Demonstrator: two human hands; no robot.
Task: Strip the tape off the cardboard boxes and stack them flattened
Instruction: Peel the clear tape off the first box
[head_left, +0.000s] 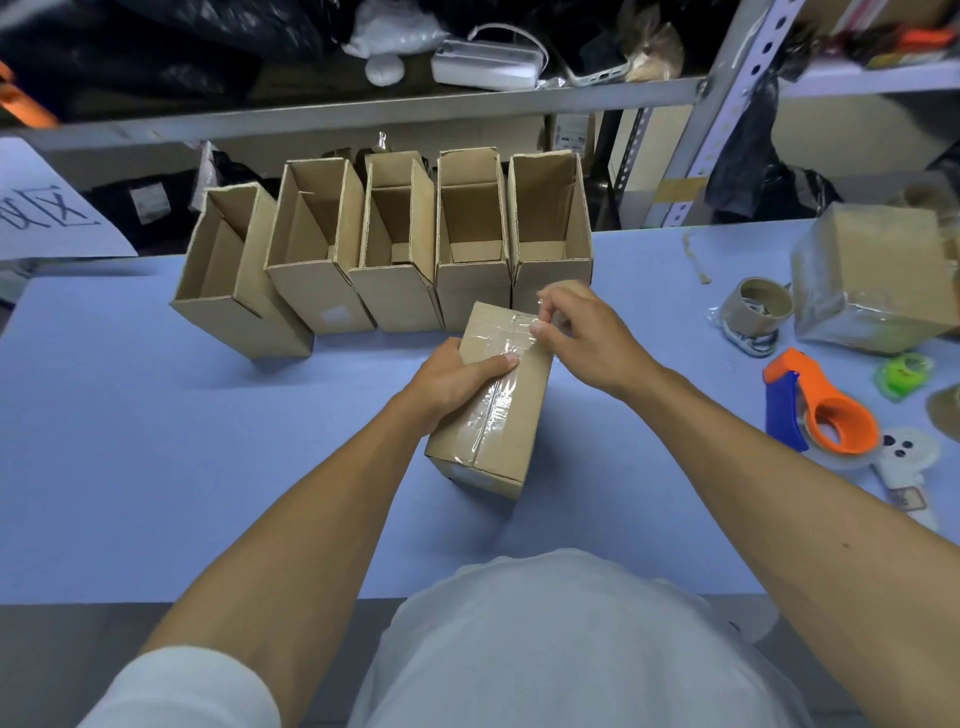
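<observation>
Hands grip taped box (493, 410); paper sign's (49, 213) writing possibly "区".

— What's the room like?
— A pale blue table (156, 441) in front; behind it a grey metal shelf (363, 111), crowded, with a perforated upright post (727, 104).
— Light?
— Even, indoor.
</observation>
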